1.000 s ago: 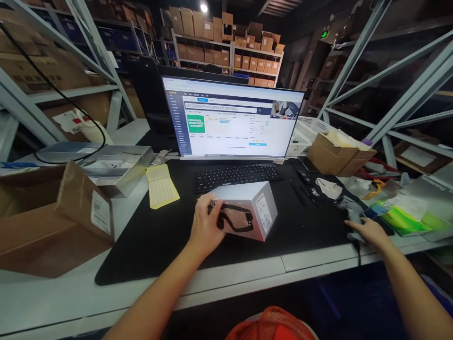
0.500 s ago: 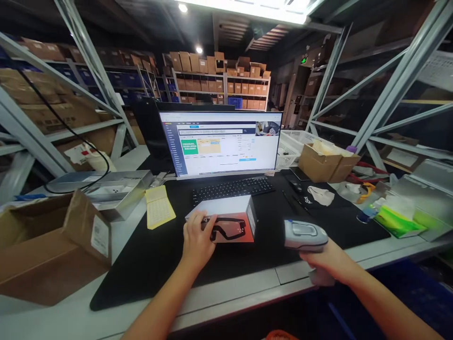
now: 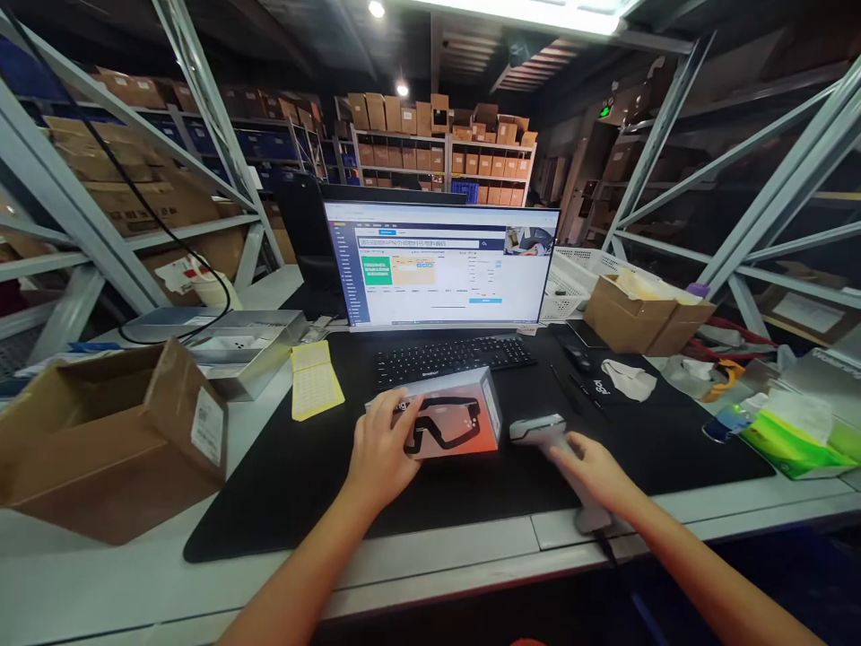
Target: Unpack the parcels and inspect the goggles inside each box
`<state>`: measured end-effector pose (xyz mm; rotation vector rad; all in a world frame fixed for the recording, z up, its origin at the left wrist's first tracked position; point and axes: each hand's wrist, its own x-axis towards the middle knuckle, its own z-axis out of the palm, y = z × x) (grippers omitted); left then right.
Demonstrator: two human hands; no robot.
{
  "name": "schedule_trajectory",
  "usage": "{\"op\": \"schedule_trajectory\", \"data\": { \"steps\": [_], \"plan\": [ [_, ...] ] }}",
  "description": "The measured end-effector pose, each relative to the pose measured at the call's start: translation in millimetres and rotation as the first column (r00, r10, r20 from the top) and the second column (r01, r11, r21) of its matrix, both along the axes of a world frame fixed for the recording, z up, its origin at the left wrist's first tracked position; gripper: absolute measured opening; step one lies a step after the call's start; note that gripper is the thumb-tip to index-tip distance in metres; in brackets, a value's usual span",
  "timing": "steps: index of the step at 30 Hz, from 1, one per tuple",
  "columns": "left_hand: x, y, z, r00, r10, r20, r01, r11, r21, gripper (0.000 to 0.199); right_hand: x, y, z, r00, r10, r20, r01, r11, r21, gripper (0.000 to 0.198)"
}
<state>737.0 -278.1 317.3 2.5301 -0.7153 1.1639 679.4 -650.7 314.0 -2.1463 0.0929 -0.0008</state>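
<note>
Scanner (image 3: 539, 430) R of box (image 3: 449, 425), kybd (image 3: 461, 354) behind.

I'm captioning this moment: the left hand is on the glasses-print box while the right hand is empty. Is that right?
The right hand isn't empty: the head view shows it gripping a grey scanner. The left hand is indeed on the glasses-print box.

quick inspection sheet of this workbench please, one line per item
Surface: black mat on a pale worktop.
Items in use: printed box picturing eyewear; grey handheld scanner, a gap between them.
Clutter: open brown carton, yellow label sheets, green packet.
Hands: left hand grips the box's left end; right hand grips the scanner's handle.
Cables: scanner cable at the handle's base; black cord looping at left.
Surroundings: lit monitor, keyboard, metal shelving with cartons behind.
</note>
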Motion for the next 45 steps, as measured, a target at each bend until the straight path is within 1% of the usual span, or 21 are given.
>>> {"op": "schedule_trajectory", "data": {
  "steps": [1, 3, 4, 6, 8, 10, 13, 16, 18, 20, 21, 22, 24, 26, 27, 29, 33, 35, 37, 41, 45],
  "plan": [
    [0.6, 2.9, 3.1, 0.999, -0.016, -0.036, 0.016, 1.0, 0.003, 0.08, 3.5, -3.9, -4.3, 0.998, -0.007, 0.067, 0.016, 0.991, -0.131, 0.042],
    [3.2, 10.8, 8.9, 0.995, -0.038, -0.092, 0.038, 0.999, -0.002, 0.079, 9.1, -17.1, -11.9, 0.989, 0.004, 0.15, 0.05, 0.935, -0.351, 0.045],
    [4.7, 15.5, 11.8, 0.993, -0.045, -0.108, 0.045, 0.999, -0.007, 0.079, 12.5, -26.0, -14.8, 0.987, 0.019, 0.162, 0.053, 0.902, -0.428, 0.047],
    [7.4, 25.4, 17.0, 0.989, -0.063, -0.132, 0.062, 0.998, -0.013, 0.077, 25.1, -46.2, -17.5, 0.981, 0.036, 0.19, 0.074, 0.837, -0.542, 0.049],
    [8.8, 34.2, 20.8, 0.985, -0.085, -0.149, 0.085, 0.996, -0.002, 0.075, 49.6, -67.5, -15.8, 0.967, 0.005, 0.254, 0.159, 0.771, -0.617, 0.048],
    [9.5, 39.8, 21.8, 0.98, -0.091, -0.175, 0.098, 0.995, 0.031, 0.074, 86.0, -88.1, -11.1, 0.944, -0.05, 0.326, 0.263, 0.71, -0.653, 0.041],
    [10.3, 41.1, 19.6, 0.969, -0.069, -0.237, 0.095, 0.991, 0.099, 0.074, 147.5, -115.2, -6.6, 0.924, -0.122, 0.362, 0.345, 0.67, -0.657, 0.033],
    [10.5, 38.7, 18.1, 0.953, -0.058, -0.296, 0.099, 0.987, 0.125, 0.07, 194.1, -132.6, -13.4, 0.92, -0.151, 0.361, 0.365, 0.662, -0.654, 0.04],
    [11.3, 38.1, 18.1, 0.936, -0.088, -0.341, 0.122, 0.989, 0.079, 0.06, 212.4, -139.3, -24.5, 0.923, -0.153, 0.353, 0.359, 0.674, -0.645, 0.048],
    [13.8, 38.1, 17.1, 0.908, -0.149, -0.391, 0.141, 0.989, -0.05, 0.045, 222.9, -145.4, -37.9, 0.923, -0.168, 0.347, 0.362, 0.686, -0.631, 0.052],
    [15.6, 38.1, 15.7, 0.897, -0.178, -0.404, 0.125, 0.98, -0.153, 0.04, 226.3, -148.7, -44.2, 0.92, -0.182, 0.347, 0.371, 0.688, -0.623, 0.053],
    [17.7, 37.9, 13.9, 0.891, -0.199, -0.408, 0.093, 0.96, -0.265, 0.037, 228.8, -152.1, -49.7, 0.916, -0.201, 0.348, 0.385, 0.687, -0.616, 0.053],
    [21.4, 36.7, 9.9, 0.888, -0.217, -0.406, 0.006, 0.887, -0.462, 0.035, 231.8, -158.5, -57.6, 0.903, -0.242, 0.356, 0.42, 0.674, -0.608, 0.055],
    [22.7, 34.7, 7.8, 0.883, -0.21, -0.419, -0.071, 0.823, -0.564, 0.034, 233.5, -163.4, -61.6, 0.886, -0.287, 0.364, 0.459, 0.654, -0.602, 0.058],
    [22.0, 33.4, 8.2, 0.879, -0.201, -0.433, -0.1, 0.81, -0.578, 0.033, 234.4, -165.3, -62.8, 0.879, -0.303, 0.368, 0.474, 0.645, -0.6, 0.059],
    [17.9, 30.7, 11.5, 0.88, -0.16, -0.446, -0.139, 0.812, -0.566, 0.027, 236.6, -168.4, -64.5, 0.872, -0.315, 0.374, 0.486, 0.637, -0.598, 0.059],
    [5.3, 26.2, 18.3, 0.92, -0.068, -0.385, -0.137, 0.866, -0.481, 0.025, 241.5, -173.3, -68.3, 0.88, -0.284, 0.38, 0.468, 0.65, -0.599, 0.056],
    [2.1, 25.7, 16.9, 0.932, -0.042, -0.36, -0.144, 0.869, -0.474, 0.028, 242.6, -174.6, -70.1, 0.885, -0.266, 0.382, 0.457, 0.656, -0.6, 0.055],
    [1.9, 26.5, 12.5, 0.928, -0.04, -0.37, -0.161, 0.853, -0.497, 0.035, 242.5, -174.4, -70.8, 0.884, -0.261, 0.387, 0.456, 0.658, -0.599, 0.055],
    [5.0, 28.8, 5.0, 0.914, -0.089, -0.396, -0.165, 0.811, -0.562, 0.05, 240.2, -170.7, -69.3, 0.876, -0.273, 0.396, 0.471, 0.656, -0.59, 0.053],
    [5.5, 26.6, 4.7, 0.917, -0.101, -0.386, -0.172, 0.772, -0.612, 0.043, 238.5, -167.9, -66.5, 0.876, -0.281, 0.392, 0.473, 0.661, -0.583, 0.052]
  ]
}}
